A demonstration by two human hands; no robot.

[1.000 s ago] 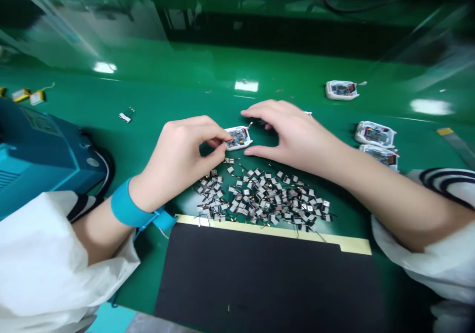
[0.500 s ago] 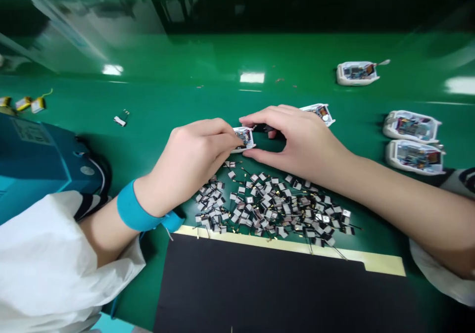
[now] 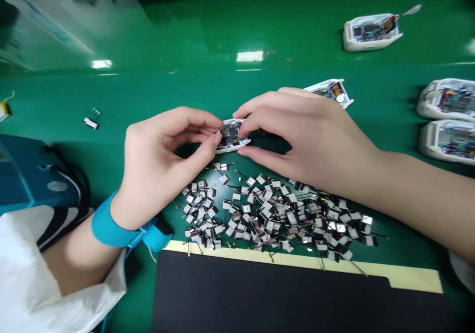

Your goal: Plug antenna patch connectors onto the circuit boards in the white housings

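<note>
Between my two hands is a white plastic housing with a circuit board inside, its open side facing up. My left hand grips the housing's left end between thumb and fingers. On the right end, my right hand has its thumb at the near edge and its fingers over the board and far edge. A second white housing with a board lies partly hidden behind my right hand. Just below my hands spreads a pile of small grey-and-black antenna-like pieces with short leads.
More board-filled housings sit at the right and far right. At left stand a teal box with a cable and one small wired part. A black sheet with a yellow edge lies nearest me.
My left hand has shifted from fingers over the board to gripping the housing's left end. My right fingers have moved onto the board. The view has shifted closer.
</note>
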